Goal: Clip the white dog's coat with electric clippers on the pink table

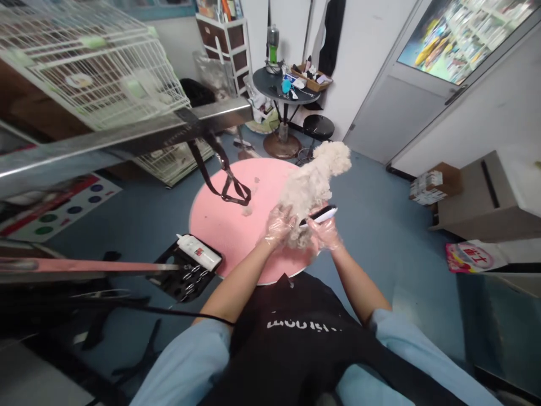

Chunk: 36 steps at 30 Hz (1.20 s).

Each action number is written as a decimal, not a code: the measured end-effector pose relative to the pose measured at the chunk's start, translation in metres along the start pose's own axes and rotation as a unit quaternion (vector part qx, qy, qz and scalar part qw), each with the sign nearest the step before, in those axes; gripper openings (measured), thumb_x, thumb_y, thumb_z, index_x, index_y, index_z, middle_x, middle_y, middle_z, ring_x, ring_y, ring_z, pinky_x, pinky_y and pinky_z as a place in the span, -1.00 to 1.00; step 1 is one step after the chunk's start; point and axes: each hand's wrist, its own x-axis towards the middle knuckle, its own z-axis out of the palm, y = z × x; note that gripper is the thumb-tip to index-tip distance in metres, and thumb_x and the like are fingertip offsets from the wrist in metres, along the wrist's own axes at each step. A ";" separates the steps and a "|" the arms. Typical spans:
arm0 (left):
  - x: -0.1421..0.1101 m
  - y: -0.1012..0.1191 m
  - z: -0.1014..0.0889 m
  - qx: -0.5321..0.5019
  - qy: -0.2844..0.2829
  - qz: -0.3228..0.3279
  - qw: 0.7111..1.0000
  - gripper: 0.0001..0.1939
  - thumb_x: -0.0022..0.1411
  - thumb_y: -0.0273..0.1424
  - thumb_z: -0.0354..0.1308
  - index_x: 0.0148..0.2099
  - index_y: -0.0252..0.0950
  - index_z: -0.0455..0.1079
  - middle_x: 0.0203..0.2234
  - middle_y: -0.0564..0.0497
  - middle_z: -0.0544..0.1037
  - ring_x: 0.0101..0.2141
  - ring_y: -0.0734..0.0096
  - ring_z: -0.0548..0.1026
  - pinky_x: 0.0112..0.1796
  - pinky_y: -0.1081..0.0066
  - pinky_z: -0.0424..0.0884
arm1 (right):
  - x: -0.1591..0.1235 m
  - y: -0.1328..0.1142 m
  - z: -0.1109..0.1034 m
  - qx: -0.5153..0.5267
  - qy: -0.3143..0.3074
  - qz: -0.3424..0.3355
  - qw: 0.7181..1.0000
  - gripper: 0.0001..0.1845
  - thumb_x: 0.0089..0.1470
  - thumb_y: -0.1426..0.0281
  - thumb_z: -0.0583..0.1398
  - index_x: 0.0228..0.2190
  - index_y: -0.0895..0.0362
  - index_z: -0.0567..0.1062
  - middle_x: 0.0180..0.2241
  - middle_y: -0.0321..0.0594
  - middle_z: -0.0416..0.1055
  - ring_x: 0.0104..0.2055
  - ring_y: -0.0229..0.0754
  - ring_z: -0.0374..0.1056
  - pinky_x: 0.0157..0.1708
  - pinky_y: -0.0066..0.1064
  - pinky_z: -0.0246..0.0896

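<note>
A fluffy white dog stands on a round pink table, its head turned away from me toward the far right edge. My left hand, in a clear plastic glove, is closed against the fur at the dog's rear. Gloved the same way, my right hand grips a black and white hair clipper, whose head points left into the fur. Loose tufts of hair lie on the pink surface. A black strap loop hangs over the table's left side.
A metal bar crosses at upper left, holding the strap. Left of the table, a black tray carries a white bottle and scissors. Wire cages, a small dark round table and a black stool stand behind.
</note>
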 end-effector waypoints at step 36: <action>-0.011 -0.002 0.002 0.140 0.070 -0.019 0.988 -0.55 0.26 -0.25 0.18 0.17 -0.19 0.43 0.15 -0.17 0.42 0.10 0.10 0.43 0.15 0.17 0.35 | 0.011 0.012 -0.003 0.130 -0.010 -0.151 0.980 -0.69 -0.01 0.27 0.28 -0.22 0.03 0.35 -0.23 -0.16 0.55 -0.18 -0.05 0.52 -0.05 -0.10 0.44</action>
